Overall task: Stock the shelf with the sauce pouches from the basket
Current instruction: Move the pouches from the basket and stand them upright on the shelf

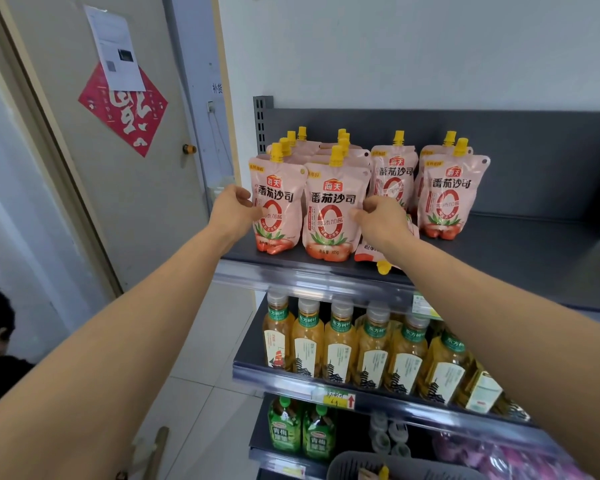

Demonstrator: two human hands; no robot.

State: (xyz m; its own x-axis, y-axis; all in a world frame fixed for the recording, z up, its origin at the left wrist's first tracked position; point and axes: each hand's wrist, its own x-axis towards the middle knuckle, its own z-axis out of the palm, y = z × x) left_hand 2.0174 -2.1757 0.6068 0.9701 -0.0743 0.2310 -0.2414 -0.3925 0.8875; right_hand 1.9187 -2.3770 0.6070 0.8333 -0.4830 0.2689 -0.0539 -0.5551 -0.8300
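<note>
My left hand [234,211] grips the leftmost pink yellow-capped sauce pouch [278,202], my right hand [381,220] the neighbouring pouch [333,209]; my right wrist may knock the toppled pouch [366,252] off the grey metal shelf [499,251].

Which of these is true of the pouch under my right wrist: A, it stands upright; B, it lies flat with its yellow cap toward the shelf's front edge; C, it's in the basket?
B: the fallen pouch lies flat on the top shelf below the right hand, its yellow cap at the front edge.
</note>
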